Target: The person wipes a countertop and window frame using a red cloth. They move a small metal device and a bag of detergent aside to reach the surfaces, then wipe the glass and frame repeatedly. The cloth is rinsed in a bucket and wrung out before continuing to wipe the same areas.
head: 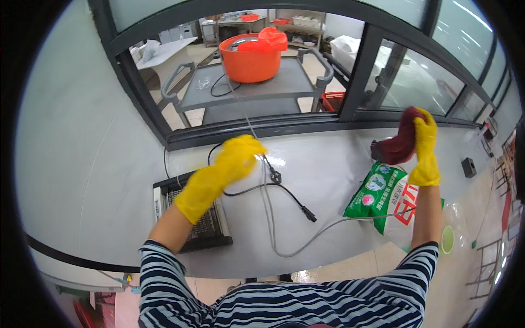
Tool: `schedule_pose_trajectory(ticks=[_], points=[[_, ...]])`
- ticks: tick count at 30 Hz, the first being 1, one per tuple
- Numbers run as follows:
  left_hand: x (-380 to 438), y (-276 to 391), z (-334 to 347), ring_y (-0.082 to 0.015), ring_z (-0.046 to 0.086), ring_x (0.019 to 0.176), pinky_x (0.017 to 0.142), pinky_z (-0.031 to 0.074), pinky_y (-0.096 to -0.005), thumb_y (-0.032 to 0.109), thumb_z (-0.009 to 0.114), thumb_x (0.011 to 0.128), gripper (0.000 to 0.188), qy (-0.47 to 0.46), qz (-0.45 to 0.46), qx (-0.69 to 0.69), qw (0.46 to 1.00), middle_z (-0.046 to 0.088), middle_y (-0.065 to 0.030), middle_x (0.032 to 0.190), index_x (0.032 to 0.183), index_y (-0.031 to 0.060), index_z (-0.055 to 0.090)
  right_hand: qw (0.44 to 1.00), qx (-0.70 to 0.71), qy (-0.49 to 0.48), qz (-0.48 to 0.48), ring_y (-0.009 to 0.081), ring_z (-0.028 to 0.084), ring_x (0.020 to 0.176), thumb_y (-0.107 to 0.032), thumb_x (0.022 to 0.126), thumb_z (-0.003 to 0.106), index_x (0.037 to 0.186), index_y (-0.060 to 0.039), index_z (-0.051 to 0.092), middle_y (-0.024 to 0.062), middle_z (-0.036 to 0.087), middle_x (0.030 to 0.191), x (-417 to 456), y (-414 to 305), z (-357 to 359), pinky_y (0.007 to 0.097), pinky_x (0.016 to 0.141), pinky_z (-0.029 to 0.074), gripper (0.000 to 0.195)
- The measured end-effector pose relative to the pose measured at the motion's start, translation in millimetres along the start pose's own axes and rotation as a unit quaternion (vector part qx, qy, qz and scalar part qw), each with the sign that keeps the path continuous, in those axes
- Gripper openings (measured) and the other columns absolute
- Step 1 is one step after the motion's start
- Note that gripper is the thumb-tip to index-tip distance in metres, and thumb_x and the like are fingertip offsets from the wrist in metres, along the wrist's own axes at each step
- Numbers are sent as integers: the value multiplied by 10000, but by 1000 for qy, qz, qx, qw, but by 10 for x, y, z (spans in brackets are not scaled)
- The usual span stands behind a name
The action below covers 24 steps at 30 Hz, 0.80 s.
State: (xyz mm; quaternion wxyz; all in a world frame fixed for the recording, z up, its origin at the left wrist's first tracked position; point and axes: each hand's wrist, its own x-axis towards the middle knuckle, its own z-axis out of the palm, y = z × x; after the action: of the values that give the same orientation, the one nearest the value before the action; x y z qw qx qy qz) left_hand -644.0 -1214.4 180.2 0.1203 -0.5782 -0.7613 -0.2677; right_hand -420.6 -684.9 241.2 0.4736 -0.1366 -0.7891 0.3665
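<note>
My left hand [240, 158], in a yellow rubber glove and slightly blurred, is closed around a grey cable [268, 209] above the counter. The cable runs up through the window opening and loops down across the counter to the right. Below that hand lies a black power cord [289, 190] with a plug [275, 176] and a connector end [309, 214]. My right hand [425, 141], gloved the same way, holds up a bunched dark red cloth [398, 145]. Under the cloth sits a green and white plastic bag [377, 192] bearing writing, partly covered by my forearm.
A rectangular appliance with a wire grille [207, 242] lies under my left forearm. The dark window frame [283, 130] borders the counter [324, 172]. Beyond it, a grey cart [287, 88] carries an orange tub [250, 65]. A small black box [468, 167] stands far right.
</note>
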Motion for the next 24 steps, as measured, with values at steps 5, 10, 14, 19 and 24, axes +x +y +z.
schedule_pose_trajectory(ticks=[5, 10, 14, 19, 24], points=[[334, 560, 808, -383, 412, 1300, 1044, 306, -580, 331, 583, 868, 411, -260, 0, 64, 964, 499, -124, 1379, 1230, 139, 605, 971, 155, -144, 115, 220, 649, 907, -146, 876, 565, 1150, -28, 613, 126, 668, 1015, -411, -1034, 1376, 331, 830, 507, 303], [127, 650, 922, -355, 462, 1265, 1032, 317, -586, 336, 588, 861, 435, -248, -31, 91, 964, 500, -138, 1383, 1248, 138, 591, 836, 118, -530, 85, 235, 611, 1031, -111, 801, 661, 1355, -140, 512, 105, 636, 1125, -1144, -1544, 2583, 340, 866, 495, 575], [156, 476, 1108, -345, 518, 1211, 1011, 336, -589, 343, 593, 854, 466, -210, 22, 43, 977, 531, -147, 1353, 1276, 146, 579, 834, -29, -465, -296, 357, 542, 1133, -175, 752, 673, 1208, -143, 609, 129, 572, 1225, -1520, -847, 3024, 446, 901, 464, 462], [17, 684, 945, -353, 520, 1207, 1011, 331, -597, 347, 587, 858, 477, -210, -45, 112, 970, 535, -136, 1357, 1296, 160, 571, 832, 74, -534, -135, 333, 463, 1265, -109, 764, 595, 1251, -77, 566, 138, 525, 1322, -1022, -87, 2524, 370, 1051, 357, 489], [-130, 872, 822, -341, 460, 1269, 1056, 279, -589, 332, 575, 874, 460, -256, -107, 140, 950, 521, -135, 1365, 1295, 148, 566, 893, -146, -424, -35, 336, 483, 1260, 14, 713, 547, 1276, -93, 574, 160, 556, 1297, -651, 434, 1410, 370, 1050, 378, 574]])
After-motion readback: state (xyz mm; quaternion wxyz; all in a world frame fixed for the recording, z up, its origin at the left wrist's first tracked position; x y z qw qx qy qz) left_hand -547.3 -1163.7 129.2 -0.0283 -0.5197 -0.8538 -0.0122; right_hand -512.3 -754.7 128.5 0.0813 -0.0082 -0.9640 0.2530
